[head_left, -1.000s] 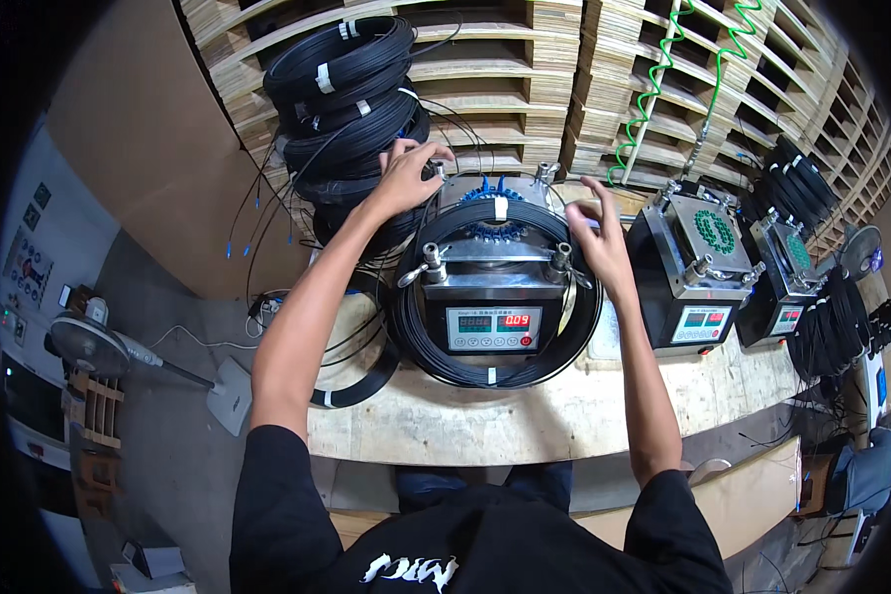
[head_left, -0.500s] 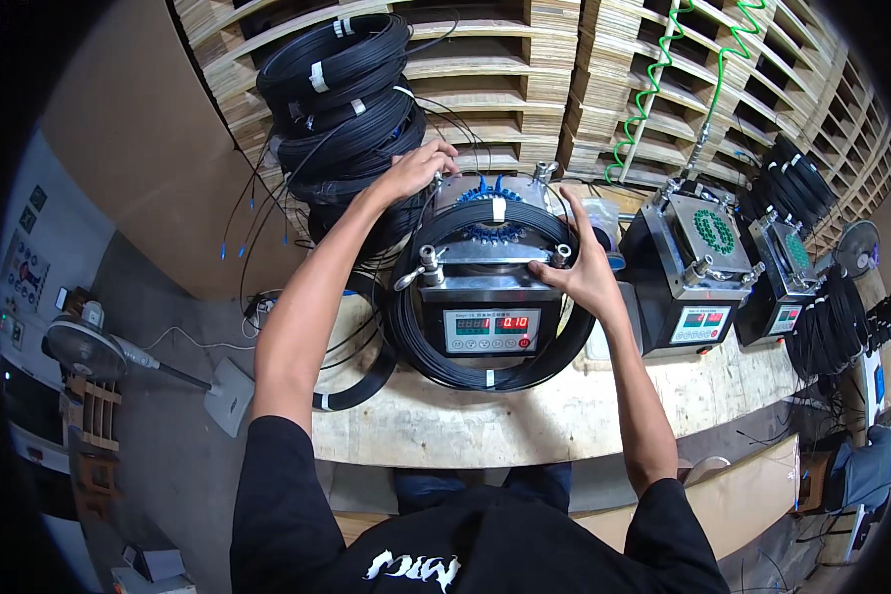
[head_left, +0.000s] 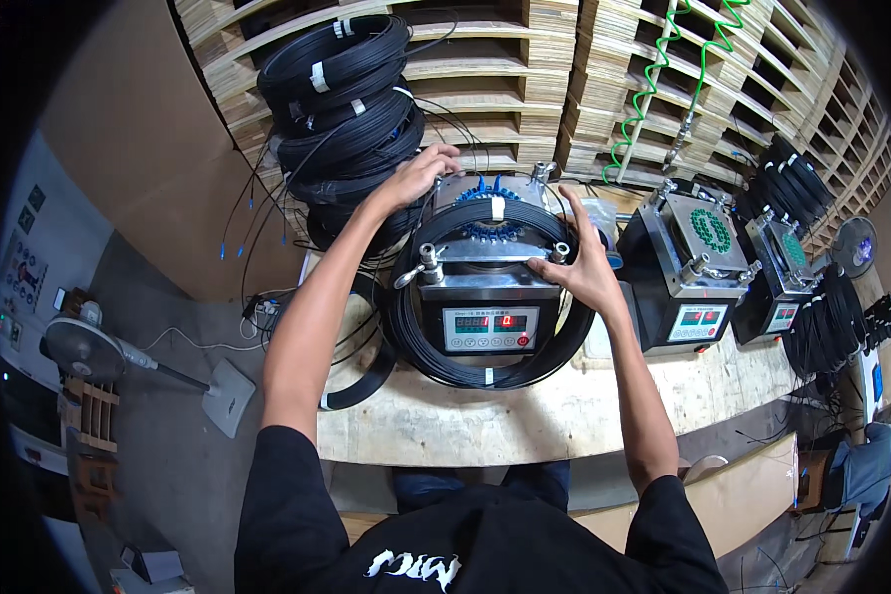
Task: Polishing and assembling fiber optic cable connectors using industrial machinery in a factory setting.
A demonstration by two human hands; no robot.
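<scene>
Both hands at a bench machine, seen from above. The machine (head_left: 489,289) stands on the wooden table (head_left: 445,431), and a black cable coil (head_left: 404,322) loops around it, its upper arc crossing the top near the blue connectors (head_left: 492,234). The right hand (head_left: 586,272) is spread wide: its thumb lies at the front right clamp post (head_left: 561,251), the fingers reaching back along the machine's right side. The left hand (head_left: 416,178) is at the rear left corner, fingers bent; whether they close on anything cannot be told (the tips are partly hidden).

Compared with one second ago, the right hand — then raised beside the machine — has come in to the front right post; the left hand sits lower at its corner. Both match their places of half a second ago. The red figures on the display panel (head_left: 490,330) have changed, and a hanging green hose (head_left: 704,74) has swung leftward. The stacked coils (head_left: 342,119), at left behind the machine, remain in place.
</scene>
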